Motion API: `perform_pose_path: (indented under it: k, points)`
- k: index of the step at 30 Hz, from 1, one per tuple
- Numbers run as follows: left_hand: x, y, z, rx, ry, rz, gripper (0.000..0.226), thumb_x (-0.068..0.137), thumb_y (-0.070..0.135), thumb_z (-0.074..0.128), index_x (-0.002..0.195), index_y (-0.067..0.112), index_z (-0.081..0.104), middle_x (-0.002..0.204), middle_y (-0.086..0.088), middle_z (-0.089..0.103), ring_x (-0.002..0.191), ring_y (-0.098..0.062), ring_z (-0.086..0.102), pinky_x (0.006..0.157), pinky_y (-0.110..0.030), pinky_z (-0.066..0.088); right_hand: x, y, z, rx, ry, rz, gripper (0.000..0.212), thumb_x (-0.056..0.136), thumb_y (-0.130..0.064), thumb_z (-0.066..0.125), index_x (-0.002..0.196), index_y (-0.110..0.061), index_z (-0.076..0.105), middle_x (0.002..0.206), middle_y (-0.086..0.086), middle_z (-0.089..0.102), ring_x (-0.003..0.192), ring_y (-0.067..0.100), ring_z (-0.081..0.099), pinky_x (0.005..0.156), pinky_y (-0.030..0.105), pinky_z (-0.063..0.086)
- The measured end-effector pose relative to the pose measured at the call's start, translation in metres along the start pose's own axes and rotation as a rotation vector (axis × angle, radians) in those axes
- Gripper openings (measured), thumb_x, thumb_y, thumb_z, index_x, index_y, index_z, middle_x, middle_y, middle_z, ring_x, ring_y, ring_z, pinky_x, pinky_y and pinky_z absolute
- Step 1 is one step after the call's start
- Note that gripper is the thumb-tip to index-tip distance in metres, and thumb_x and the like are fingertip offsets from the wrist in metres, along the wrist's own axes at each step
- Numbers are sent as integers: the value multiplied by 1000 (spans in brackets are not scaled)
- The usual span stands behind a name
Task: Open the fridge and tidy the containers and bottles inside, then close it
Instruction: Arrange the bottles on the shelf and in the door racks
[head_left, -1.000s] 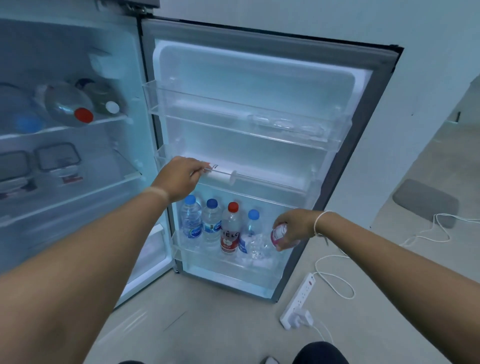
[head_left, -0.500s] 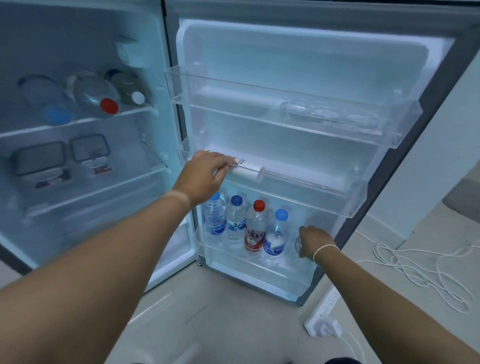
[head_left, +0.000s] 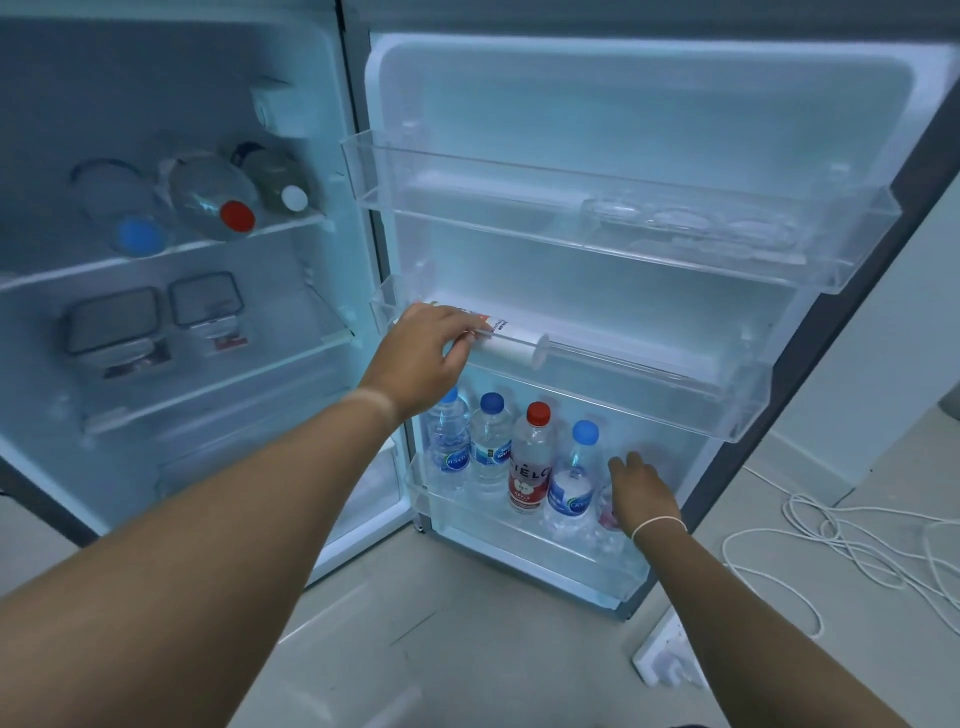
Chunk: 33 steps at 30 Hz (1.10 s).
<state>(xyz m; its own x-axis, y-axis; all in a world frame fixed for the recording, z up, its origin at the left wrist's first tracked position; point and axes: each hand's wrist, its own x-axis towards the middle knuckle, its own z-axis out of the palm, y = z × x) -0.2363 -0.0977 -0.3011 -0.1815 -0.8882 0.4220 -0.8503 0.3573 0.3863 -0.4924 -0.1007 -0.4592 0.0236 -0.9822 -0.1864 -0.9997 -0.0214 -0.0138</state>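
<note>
The fridge door (head_left: 644, 104) stands wide open. My left hand (head_left: 423, 353) grips a white tube-like container (head_left: 511, 343) that lies on its side in the middle door shelf (head_left: 727, 410). In the bottom door shelf (head_left: 519, 540) stand several upright bottles: blue-capped water bottles (head_left: 488, 447) and a red-capped bottle (head_left: 531, 467). My right hand (head_left: 641, 493) is down in that shelf on a small bottle with a red label (head_left: 608, 512), just right of the last blue-capped bottle (head_left: 571, 483). The hand hides most of the small bottle.
Inside the fridge, three bottles (head_left: 213, 197) lie on the upper shelf and two lidded containers (head_left: 111, 327) sit on the shelf below. The top door shelf (head_left: 831, 249) holds a clear egg tray. A power strip (head_left: 670, 660) and white cables (head_left: 831, 540) lie on the floor at right.
My right hand carried the small red-labelled bottle from outside the door into the bottom door shelf beside the others. My left hand stayed on the white container. The view moved closer.
</note>
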Motion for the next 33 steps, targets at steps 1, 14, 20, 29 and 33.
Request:
perform_pose_path:
  k: [1, 14, 20, 29, 33]
  points:
    - [0, 0, 0, 3, -1, -1, 29, 95, 15, 46, 115, 19, 67, 123, -1, 67, 112, -23, 53, 97, -22, 29, -1, 1, 3, -1, 4, 0, 49, 83, -7, 60, 128, -5, 42, 128, 17, 42, 110, 33, 52, 89, 37, 48]
    - [2, 0, 2, 15, -7, -9, 29, 96, 18, 45, 115, 20, 67, 122, 0, 67, 112, -23, 52, 99, -26, 32, 3, 3, 14, 186, 14, 51, 36, 89, -10, 52, 124, -5, 44, 119, 20, 48, 106, 37, 56, 88, 34, 47]
    - [1, -1, 1, 16, -13, -16, 29, 96, 18, 45, 115, 21, 66, 123, 2, 66, 113, -23, 51, 100, -28, 33, 3, 2, 12, 275, 15, 73, 42, 89, -7, 52, 130, -8, 44, 126, 20, 44, 109, 37, 55, 95, 35, 46]
    - [-1, 5, -6, 7, -56, -22, 29, 96, 17, 45, 118, 20, 65, 126, 0, 65, 115, -23, 50, 104, -29, 32, -19, 7, -13, 284, 8, 37, 55, 86, -8, 58, 138, -13, 39, 140, 15, 39, 119, 32, 52, 102, 33, 44]
    - [-2, 8, -10, 24, -91, -25, 30, 97, 19, 44, 120, 20, 64, 128, -1, 63, 119, -23, 49, 111, -33, 28, -33, 15, -28, 286, 11, 22, 52, 88, -8, 52, 138, -13, 40, 139, 14, 39, 118, 31, 54, 99, 33, 45]
